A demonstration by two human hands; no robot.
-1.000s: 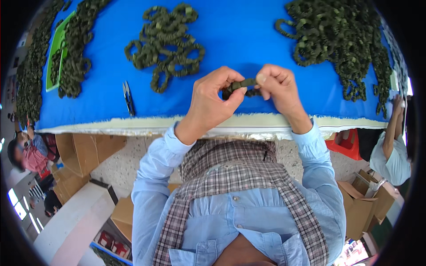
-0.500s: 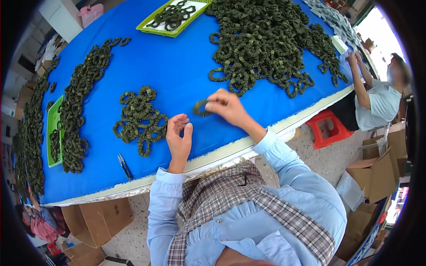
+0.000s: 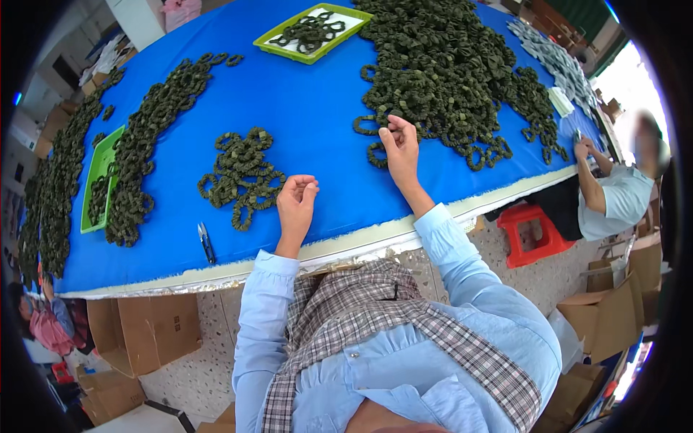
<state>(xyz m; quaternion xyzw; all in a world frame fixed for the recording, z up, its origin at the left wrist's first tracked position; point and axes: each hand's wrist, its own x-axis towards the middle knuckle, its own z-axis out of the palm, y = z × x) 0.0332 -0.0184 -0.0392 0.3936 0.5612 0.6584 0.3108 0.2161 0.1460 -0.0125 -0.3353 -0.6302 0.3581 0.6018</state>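
Note:
Dark green scrunchies cover much of the blue-topped table. My right hand (image 3: 402,150) is at the near left edge of the large scrunchie heap (image 3: 440,79), its thumb and fingers bent close together. A loose scrunchie (image 3: 366,125) lies just left of those fingertips, and another scrunchie (image 3: 376,156) sits beside the hand. Whether the fingers pinch something is hidden. My left hand (image 3: 297,207) hovers near the table's front edge with its fingers curled to the thumb, and nothing shows in it. A small scrunchie pile (image 3: 242,173) lies to its left.
Thread snips (image 3: 206,244) lie near the front edge. A yellow-green tray (image 3: 271,48) with scrunchies stands at the back, a green basket (image 3: 92,191) at the left among long scrunchie rows (image 3: 155,119). To the right, a co-worker (image 3: 613,195) works beside a red stool (image 3: 534,234).
My right hand has moved away from my left, up to the heap's edge; the scrunchie it held no longer shows between my hands. My left hand's fingers have curled in. The view has shifted slightly.

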